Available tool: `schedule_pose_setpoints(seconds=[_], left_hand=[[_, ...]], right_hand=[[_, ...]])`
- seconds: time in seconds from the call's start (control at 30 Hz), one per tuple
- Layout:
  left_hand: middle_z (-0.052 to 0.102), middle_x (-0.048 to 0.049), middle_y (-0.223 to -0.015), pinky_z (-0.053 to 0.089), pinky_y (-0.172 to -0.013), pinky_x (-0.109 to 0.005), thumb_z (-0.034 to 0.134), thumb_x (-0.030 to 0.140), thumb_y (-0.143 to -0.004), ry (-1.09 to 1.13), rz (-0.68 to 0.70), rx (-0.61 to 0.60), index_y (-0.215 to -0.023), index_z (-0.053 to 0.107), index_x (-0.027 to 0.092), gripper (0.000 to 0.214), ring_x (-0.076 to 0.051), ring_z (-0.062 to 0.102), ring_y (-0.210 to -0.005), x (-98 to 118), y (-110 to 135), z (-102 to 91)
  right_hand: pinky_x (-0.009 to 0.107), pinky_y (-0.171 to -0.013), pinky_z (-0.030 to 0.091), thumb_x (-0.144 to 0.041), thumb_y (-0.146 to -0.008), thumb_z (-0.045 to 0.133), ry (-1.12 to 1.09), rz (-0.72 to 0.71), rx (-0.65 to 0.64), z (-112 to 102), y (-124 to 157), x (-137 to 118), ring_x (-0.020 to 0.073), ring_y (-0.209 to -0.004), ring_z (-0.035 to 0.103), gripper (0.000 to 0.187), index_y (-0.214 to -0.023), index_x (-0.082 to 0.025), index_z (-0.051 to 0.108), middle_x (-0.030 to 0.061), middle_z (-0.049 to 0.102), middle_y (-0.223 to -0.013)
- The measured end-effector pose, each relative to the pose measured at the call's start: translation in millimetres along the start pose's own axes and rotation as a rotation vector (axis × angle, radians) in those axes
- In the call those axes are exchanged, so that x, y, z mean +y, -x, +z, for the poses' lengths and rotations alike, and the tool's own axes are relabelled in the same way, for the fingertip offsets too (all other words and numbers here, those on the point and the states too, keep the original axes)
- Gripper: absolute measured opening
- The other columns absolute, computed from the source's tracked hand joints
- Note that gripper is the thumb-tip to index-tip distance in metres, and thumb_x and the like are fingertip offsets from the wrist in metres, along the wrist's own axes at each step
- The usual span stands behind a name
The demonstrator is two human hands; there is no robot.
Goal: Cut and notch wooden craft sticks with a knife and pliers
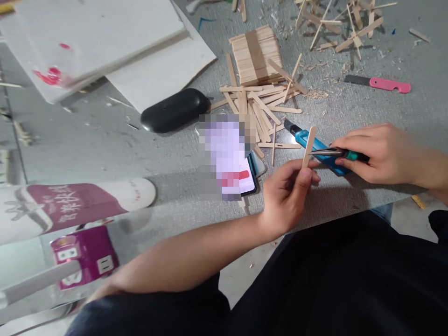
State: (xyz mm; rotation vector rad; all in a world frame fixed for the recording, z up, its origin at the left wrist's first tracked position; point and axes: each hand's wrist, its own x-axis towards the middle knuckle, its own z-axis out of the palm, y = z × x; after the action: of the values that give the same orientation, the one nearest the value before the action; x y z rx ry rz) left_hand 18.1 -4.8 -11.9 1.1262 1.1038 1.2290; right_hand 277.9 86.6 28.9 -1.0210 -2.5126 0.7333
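My left hand point(287, 193) is closed, pinching the lower end of a wooden craft stick point(310, 140) that points up. From the right, my right hand point(376, 151) grips needle-nose pliers point(329, 152) with a silver tip and a dark and green handle. The tip touches or overlaps the stick's right edge; I cannot tell whether it bites the wood. Behind both hands lies a blue utility knife point(317, 148), partly covered. Loose craft sticks point(261, 109) are heaped beyond my left hand, by a banded bundle of sticks point(257, 56).
A phone point(229, 158) with a blurred screen lies left of my left hand, near a black case point(175, 110). At the far right are a pink-handled blade point(389, 85) and crossed stick pieces point(357, 39). White boards point(105, 32) and a purple power strip point(91, 254) are leftward.
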Motion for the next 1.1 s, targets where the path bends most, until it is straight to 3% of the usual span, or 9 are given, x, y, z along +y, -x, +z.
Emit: schedule_pose_setpoints(seconds=[0.17,0.4,0.6,0.83,1.1], left_hand=[[0.073,0.0015,-0.071,0.059,-0.059,-0.02,0.08,0.058,-0.113,-0.018,0.046,0.047,-0.105,0.083,0.02,0.039,-0.009,0.066,-0.059,0,-5,0.7],[0.077,-0.0005,-0.076,0.06,-0.061,-0.021,0.084,0.058,-0.111,0.028,0.019,0.018,-0.102,0.081,0.02,0.038,-0.01,0.068,-0.063,-3,-3,-0.8],[0.077,-0.0015,-0.076,0.057,-0.059,-0.02,0.086,0.063,-0.108,0.067,-0.016,-0.008,-0.097,0.08,0.02,0.044,-0.01,0.067,-0.063,-4,-3,-3.2],[0.075,0.0004,-0.073,0.056,-0.055,-0.017,0.092,0.064,-0.102,0.162,-0.052,0.006,-0.091,0.078,0.02,0.048,-0.009,0.067,-0.06,-3,-8,-0.5],[0.076,0.0,-0.073,0.057,-0.053,-0.018,0.094,0.063,-0.101,0.203,-0.086,-0.01,-0.091,0.078,0.02,0.047,-0.009,0.067,-0.059,-3,-10,-1.4]], right_hand=[[0.04,-0.066,0.047,-0.056,-0.116,0.062,0.032,-0.001,-0.088,0,3,-4,0.0253,-0.074,0.072,0.033,-0.121,-0.037,0.089,0.0022,0.083,-0.087],[0.041,-0.063,0.039,-0.045,-0.112,0.066,0.052,-0.016,-0.156,-5,3,-9,0.0249,-0.069,0.067,0.023,-0.113,-0.033,0.085,0.0024,0.079,-0.082],[0.041,-0.064,0.04,-0.039,-0.108,0.068,0.027,-0.006,-0.178,-7,4,-10,0.025,-0.07,0.068,0.016,-0.106,-0.032,0.082,0.0017,0.079,-0.083],[0.04,-0.07,0.044,-0.033,-0.108,0.061,0.131,-0.034,-0.169,-3,-2,-9,0.0261,-0.076,0.07,0.021,-0.114,-0.028,0.08,0.0051,0.082,-0.091],[0.04,-0.074,0.043,-0.034,-0.11,0.061,0.1,0.005,-0.209,-5,-4,-11,0.0261,-0.079,0.069,0.019,-0.112,-0.029,0.079,0.0054,0.081,-0.093]])
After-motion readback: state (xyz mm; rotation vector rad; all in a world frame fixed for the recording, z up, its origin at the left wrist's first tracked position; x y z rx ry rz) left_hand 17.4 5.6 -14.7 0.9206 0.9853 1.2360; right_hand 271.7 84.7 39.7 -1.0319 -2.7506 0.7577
